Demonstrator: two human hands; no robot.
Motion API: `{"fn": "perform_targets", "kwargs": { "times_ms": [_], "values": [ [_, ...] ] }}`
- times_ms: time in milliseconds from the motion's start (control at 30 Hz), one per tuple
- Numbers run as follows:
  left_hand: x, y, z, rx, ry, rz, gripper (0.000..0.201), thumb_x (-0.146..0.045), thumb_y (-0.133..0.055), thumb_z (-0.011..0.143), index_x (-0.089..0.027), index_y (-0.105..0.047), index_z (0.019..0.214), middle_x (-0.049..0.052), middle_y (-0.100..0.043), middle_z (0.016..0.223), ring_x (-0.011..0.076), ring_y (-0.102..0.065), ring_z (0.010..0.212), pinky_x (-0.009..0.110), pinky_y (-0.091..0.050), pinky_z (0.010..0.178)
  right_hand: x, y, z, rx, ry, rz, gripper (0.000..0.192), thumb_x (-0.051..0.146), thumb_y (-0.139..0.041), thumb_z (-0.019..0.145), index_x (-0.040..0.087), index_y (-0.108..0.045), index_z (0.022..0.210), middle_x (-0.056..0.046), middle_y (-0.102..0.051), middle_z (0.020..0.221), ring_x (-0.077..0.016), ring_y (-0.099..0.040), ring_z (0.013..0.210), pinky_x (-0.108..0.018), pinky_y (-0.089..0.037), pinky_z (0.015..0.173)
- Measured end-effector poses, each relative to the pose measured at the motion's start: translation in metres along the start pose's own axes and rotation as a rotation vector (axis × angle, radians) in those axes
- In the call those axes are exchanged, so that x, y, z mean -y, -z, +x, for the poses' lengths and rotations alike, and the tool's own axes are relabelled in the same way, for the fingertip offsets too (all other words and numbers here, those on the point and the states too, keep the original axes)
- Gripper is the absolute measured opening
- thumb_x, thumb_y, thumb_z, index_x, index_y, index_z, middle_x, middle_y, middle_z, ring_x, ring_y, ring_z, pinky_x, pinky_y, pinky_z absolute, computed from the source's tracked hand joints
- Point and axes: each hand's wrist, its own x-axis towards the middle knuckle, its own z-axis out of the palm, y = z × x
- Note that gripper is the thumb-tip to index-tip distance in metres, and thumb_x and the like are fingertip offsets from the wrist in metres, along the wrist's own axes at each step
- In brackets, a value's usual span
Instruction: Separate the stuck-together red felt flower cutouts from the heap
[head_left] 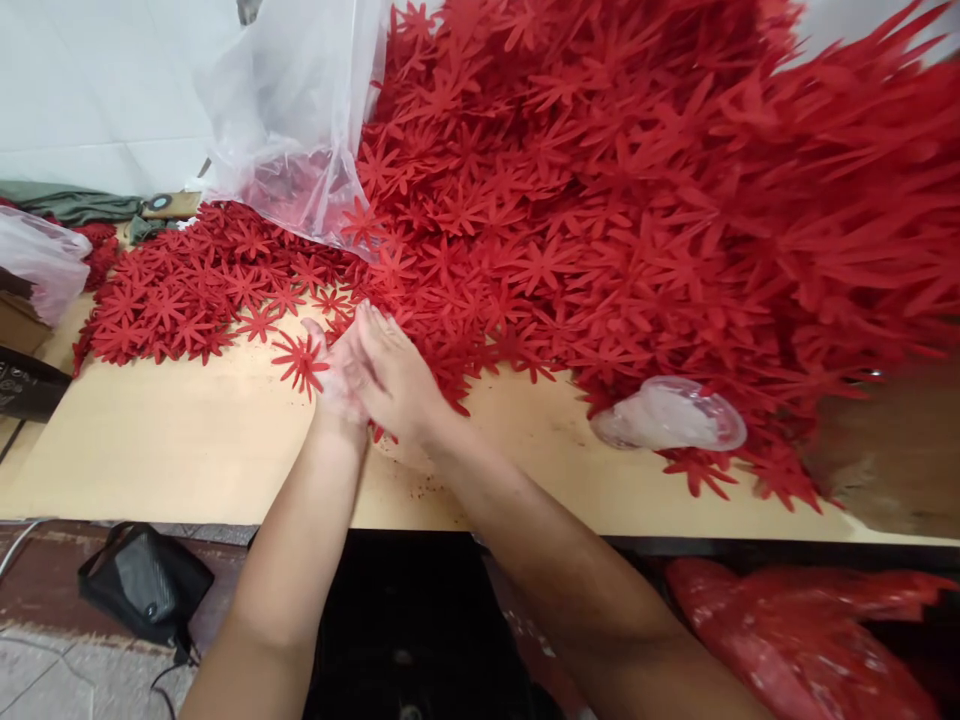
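Red petalled pieces (544, 265), too many to count, lie before you in two main heaps: one large heap (637, 190), and one smaller heap (176, 285) to its left. A single red flower (300, 365) is beside your left hand (341, 375), near the large heap's front left edge, overlapping the hand in view. You have two hands there, meeting just in front of that heap. Your left forearm slants up from the lower left; your right forearm reaches across from the lower right. Your right hand (394, 380) lies slanted against the left, its fingers straight and close together, covering much of it. You cannot tell from this view whether either hand grips anything: the left is partly hidden, and whatever may be between the palms is out of sight.

The flower has slim, blunt petals radiating from its middle, matt and cloth-like. Two clear plastic bags show: one tall, crumpled bag (292, 130) against the large heap's left side, and one smaller bag (41, 260) farther left. One clear, glossy cup (671, 415) lies on its side at the large heap's near edge, something white inside. Beneath all this is one smooth, pale wood-coloured table (187, 430), with dark specks in front of the large heap.
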Motion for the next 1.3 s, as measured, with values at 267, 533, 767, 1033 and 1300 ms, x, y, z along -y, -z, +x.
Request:
{"fn": "perform_targets", "kwargs": {
  "times_ms": [267,533,767,1033,1300],
  "values": [
    [-0.007,0.001,-0.005,0.090,0.039,-0.117,0.086,-0.086,-0.018,0.071,-0.018,-0.061,0.100,0.014,-0.065,0.110,0.0295,-0.045,0.130,0.041,-0.042,0.102,-0.001,0.011,-0.003,-0.013,-0.018,0.081,0.091,0.073,-0.012,0.085,0.008,-0.032,0.146,-0.015,-0.035,0.150,-0.0269,-0.027,0.143,-0.049,-0.021,0.118],
    [-0.009,-0.004,-0.008,0.098,0.131,-0.191,0.086,-0.084,-0.020,0.074,-0.015,-0.062,0.102,0.015,-0.065,0.110,0.0315,-0.046,0.130,0.041,-0.040,0.104,-0.006,0.019,-0.010,-0.080,-0.094,0.204,0.086,0.071,-0.016,0.086,0.011,-0.034,0.145,-0.013,-0.036,0.150,-0.0259,-0.029,0.142,-0.048,-0.022,0.118],
    [-0.015,-0.010,-0.010,0.061,0.228,-0.375,0.086,-0.072,-0.009,0.084,-0.008,-0.053,0.121,0.016,-0.056,0.129,0.0267,-0.044,0.132,0.036,-0.035,0.110,-0.025,0.014,-0.008,-0.155,-0.202,0.385,0.076,0.066,-0.025,0.089,0.016,-0.035,0.145,-0.008,-0.035,0.151,-0.0234,-0.029,0.142,-0.044,-0.023,0.119],
    [-0.008,-0.010,-0.004,-0.055,0.179,-0.355,0.027,-0.030,-0.044,0.090,-0.012,-0.063,0.099,0.009,-0.066,0.113,0.0214,-0.050,0.127,0.033,-0.040,0.105,-0.035,0.010,-0.011,-0.314,-0.149,0.413,0.046,0.020,-0.052,0.078,0.019,-0.055,0.124,-0.009,-0.058,0.131,-0.0219,-0.054,0.123,-0.043,-0.041,0.109],
    [0.012,-0.012,0.001,-0.133,0.128,-0.057,0.021,-0.011,-0.068,0.073,-0.018,-0.067,0.092,-0.001,-0.070,0.084,0.0122,-0.065,0.093,0.032,-0.044,0.098,-0.034,0.020,0.006,-0.496,-0.280,0.499,0.024,0.015,-0.065,0.067,0.022,-0.058,0.089,-0.004,-0.065,0.088,-0.0174,-0.063,0.080,-0.036,-0.055,0.076]
  ]
}}
